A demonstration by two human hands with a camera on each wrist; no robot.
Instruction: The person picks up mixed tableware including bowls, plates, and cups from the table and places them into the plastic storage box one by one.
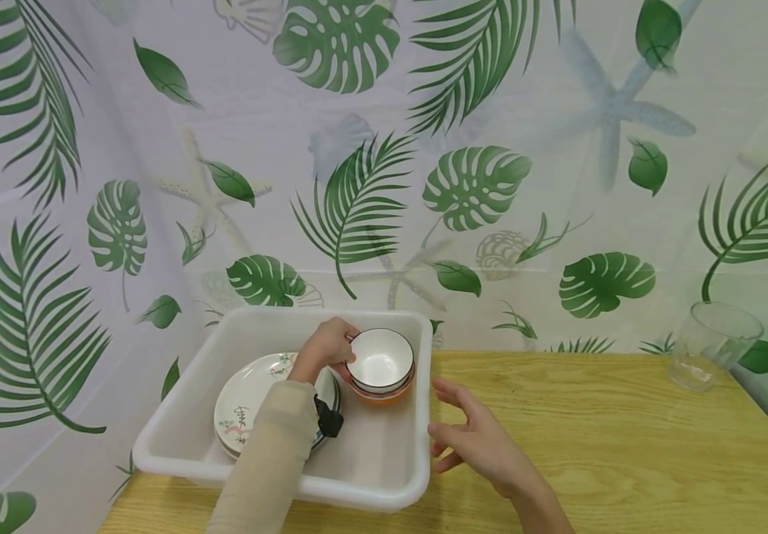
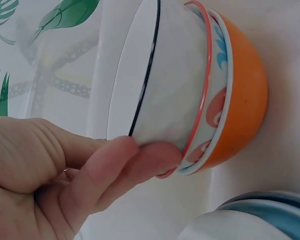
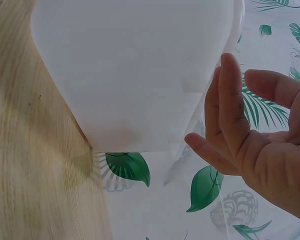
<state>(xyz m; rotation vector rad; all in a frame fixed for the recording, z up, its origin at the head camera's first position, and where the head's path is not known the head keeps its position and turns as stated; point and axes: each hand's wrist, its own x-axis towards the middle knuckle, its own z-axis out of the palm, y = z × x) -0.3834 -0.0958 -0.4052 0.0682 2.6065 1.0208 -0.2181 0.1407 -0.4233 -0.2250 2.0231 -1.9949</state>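
A small stack of bowls stands in a white plastic tub, toward its back right. On top is a white bowl with a dark rim. Below it come a red-rimmed patterned bowl and an orange bowl. My left hand pinches the white bowl's side between thumb and fingers; in the left wrist view one fingertip lies close to the red rim. My right hand hovers just outside the tub's right wall, fingers loosely bent and holding nothing; whether a fingertip touches the wall, I cannot tell.
White plates with a floral print lie in the tub's left part, with darker-edged dishes beside them. A clear glass stands at the back right of the wooden table. A leaf-printed sheet hangs behind.
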